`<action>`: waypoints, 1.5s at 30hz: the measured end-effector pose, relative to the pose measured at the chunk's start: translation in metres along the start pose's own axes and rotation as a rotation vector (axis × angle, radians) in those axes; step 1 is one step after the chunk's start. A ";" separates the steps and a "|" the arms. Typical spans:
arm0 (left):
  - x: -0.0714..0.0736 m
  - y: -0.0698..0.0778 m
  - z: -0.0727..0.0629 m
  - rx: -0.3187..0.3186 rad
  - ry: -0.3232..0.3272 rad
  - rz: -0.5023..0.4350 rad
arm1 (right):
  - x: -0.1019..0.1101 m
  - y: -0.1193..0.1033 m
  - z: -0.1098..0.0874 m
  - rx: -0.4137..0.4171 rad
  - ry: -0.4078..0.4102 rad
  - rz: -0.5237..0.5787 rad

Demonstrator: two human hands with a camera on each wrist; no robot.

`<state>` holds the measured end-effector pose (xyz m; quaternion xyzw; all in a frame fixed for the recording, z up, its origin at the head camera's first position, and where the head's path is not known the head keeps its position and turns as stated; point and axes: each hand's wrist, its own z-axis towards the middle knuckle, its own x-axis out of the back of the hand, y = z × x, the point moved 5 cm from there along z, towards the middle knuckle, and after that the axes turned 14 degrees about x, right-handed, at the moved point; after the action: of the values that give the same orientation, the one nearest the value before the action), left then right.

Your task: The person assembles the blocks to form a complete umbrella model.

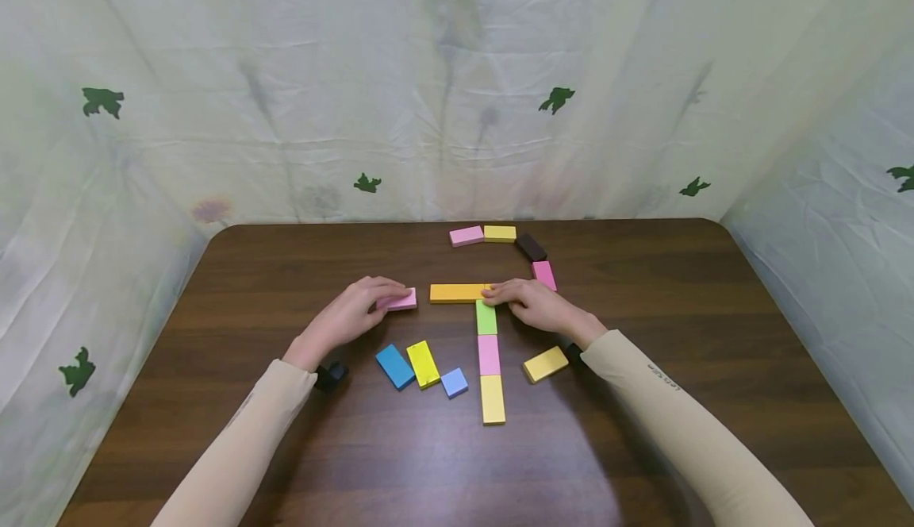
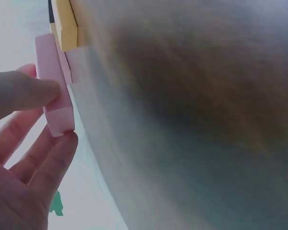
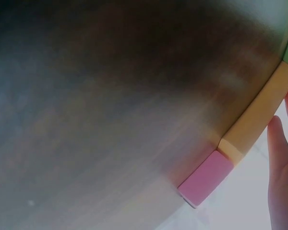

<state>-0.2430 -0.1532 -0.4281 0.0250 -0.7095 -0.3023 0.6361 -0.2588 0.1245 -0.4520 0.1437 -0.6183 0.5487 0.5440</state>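
Note:
In the head view my left hand point(image 1: 353, 305) grips a pink block point(image 1: 401, 300) at the left end of the orange row. Close up in the left wrist view, the thumb presses one face of this pink block point(image 2: 56, 91) and the fingers are behind and below it. My right hand point(image 1: 535, 302) touches the right end of the orange row point(image 1: 455, 294) with its fingertips, just above a green block point(image 1: 486, 319). In the right wrist view its straight fingers point(image 3: 278, 143) lie along the orange edge; the thumb is hidden.
Below the green block, a pink block point(image 1: 489, 355) and a pale yellow block point(image 1: 493, 400) continue the column. A curve of blocks, including a dark one point(image 1: 531, 247), stands behind. Loose blue point(image 1: 395, 367), yellow point(image 1: 424, 364), small blue point(image 1: 454, 382) and tan point(image 1: 546, 364) blocks lie nearer.

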 end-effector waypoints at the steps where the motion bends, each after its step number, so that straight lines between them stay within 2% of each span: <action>1: 0.001 0.000 0.002 0.003 0.012 -0.003 | 0.000 0.000 0.000 -0.002 0.000 0.001; 6: 0.003 0.002 0.015 0.014 0.063 -0.028 | 0.000 0.001 0.000 -0.004 -0.001 0.000; 13: -0.001 0.006 0.034 0.068 0.070 -0.024 | 0.000 0.000 0.000 -0.007 -0.006 -0.001; 21: -0.006 0.007 0.055 0.069 0.097 -0.033 | -0.001 0.001 0.000 -0.015 -0.007 0.006; 29: -0.014 0.005 0.075 0.166 0.056 -0.031 | 0.000 0.001 0.000 -0.004 0.001 0.010; 36: -0.018 0.004 0.087 0.167 0.058 -0.014 | 0.001 0.000 0.000 -0.002 0.001 0.014; 45: -0.026 0.002 0.102 0.223 0.037 -0.003 | 0.001 0.001 0.001 0.012 0.006 0.003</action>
<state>-0.3310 -0.1001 -0.4505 0.1021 -0.7267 -0.2221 0.6420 -0.2603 0.1248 -0.4520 0.1441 -0.6137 0.5536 0.5442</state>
